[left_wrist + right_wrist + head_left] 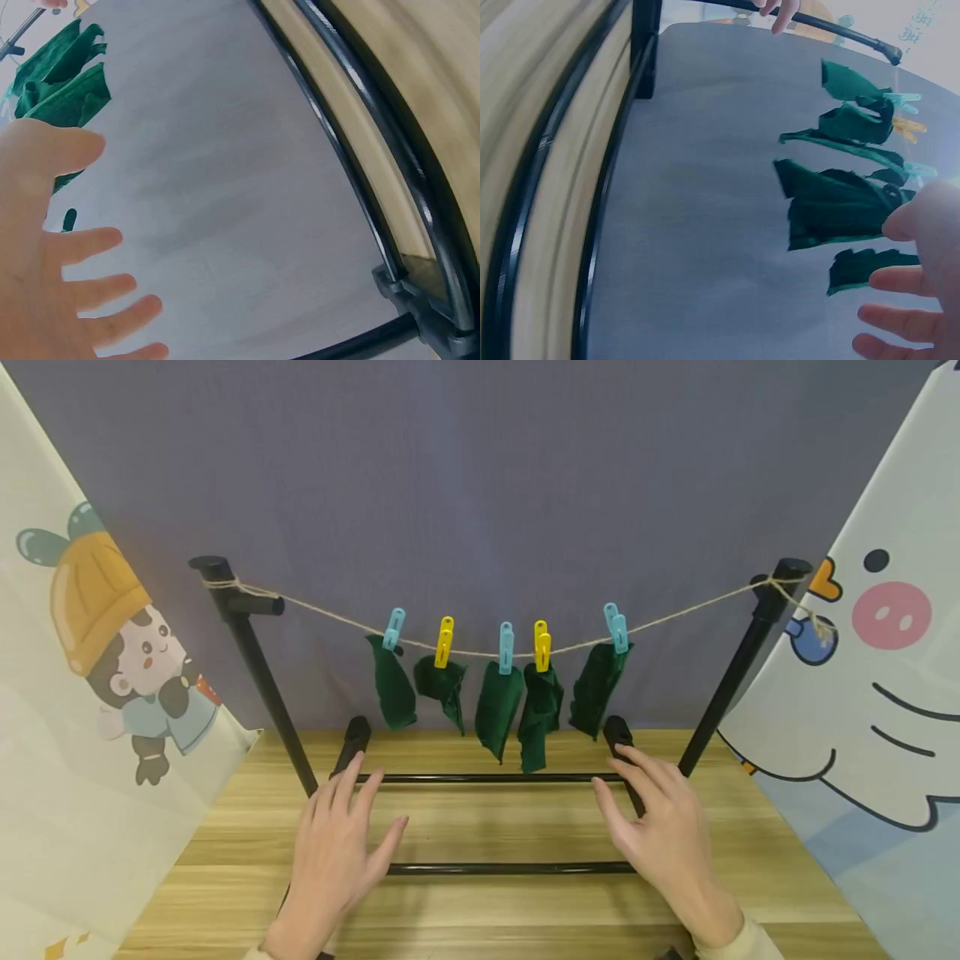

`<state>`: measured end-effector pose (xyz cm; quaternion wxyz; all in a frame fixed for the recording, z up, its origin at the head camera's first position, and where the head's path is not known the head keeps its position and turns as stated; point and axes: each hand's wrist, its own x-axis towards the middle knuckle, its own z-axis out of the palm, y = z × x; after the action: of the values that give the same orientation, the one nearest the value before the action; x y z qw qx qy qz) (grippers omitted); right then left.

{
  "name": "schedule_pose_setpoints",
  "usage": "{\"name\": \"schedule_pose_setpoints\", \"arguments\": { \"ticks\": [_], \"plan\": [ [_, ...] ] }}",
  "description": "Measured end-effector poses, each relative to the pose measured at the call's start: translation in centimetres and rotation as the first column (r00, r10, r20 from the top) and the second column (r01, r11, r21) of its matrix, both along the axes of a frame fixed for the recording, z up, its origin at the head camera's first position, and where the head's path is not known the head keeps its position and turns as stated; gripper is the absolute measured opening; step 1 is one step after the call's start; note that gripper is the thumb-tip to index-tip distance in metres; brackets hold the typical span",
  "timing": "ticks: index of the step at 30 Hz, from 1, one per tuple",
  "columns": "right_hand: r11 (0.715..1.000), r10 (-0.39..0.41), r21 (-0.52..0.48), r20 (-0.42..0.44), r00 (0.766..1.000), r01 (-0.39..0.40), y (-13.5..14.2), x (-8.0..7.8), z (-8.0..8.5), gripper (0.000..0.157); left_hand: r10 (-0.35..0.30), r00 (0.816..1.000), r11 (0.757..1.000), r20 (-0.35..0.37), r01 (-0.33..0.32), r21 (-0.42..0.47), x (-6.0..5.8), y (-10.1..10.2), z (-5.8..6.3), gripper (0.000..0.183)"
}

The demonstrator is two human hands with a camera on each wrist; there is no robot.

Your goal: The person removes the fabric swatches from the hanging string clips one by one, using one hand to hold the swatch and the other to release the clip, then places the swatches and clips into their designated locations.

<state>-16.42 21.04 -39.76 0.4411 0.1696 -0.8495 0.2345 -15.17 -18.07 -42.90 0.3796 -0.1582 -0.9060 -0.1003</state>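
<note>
Several dark green cloth pieces (498,712) hang from a twine line (337,617), each under a plastic clothespin. Three pins are light blue, like the middle blue clothespin (506,647); two are yellow, among them the left yellow clothespin (444,642). My left hand (333,839) hovers at the left side of the black rack, its fingers spread and nothing in them. At the rack's right side my right hand (660,827) is held out with relaxed fingers, also holding nothing. In the right wrist view, the green cloths (847,210) show beyond that hand.
The twine is tied to a black left post (258,685) and a black right post (731,689). Two low black crossbars (510,868) run between the sides above the wood-grain table (495,927). A grey backdrop (480,485) stands behind, with cartoon-printed sheets (862,710) at both sides.
</note>
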Motion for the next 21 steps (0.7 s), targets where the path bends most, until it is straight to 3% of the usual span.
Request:
{"name": "schedule_pose_setpoints", "arguments": {
  "ticks": [11, 21],
  "plan": [
    [0.980, 0.170, -0.112, 0.056, 0.984, -0.163, -2.0, 0.1, 2.6, 0.025, -0.098, 0.988, 0.981, -0.116, 0.115, 0.154, -0.3, 0.7, 2.0, 0.047],
    [0.946, 0.280, -0.154, -0.047, 0.959, -0.284, -3.3, -0.6, 5.2, 0.029, -0.119, 0.970, 0.965, -0.211, 0.163, 0.204, -1.1, 1.2, 3.5, 0.040]
  ]
}}
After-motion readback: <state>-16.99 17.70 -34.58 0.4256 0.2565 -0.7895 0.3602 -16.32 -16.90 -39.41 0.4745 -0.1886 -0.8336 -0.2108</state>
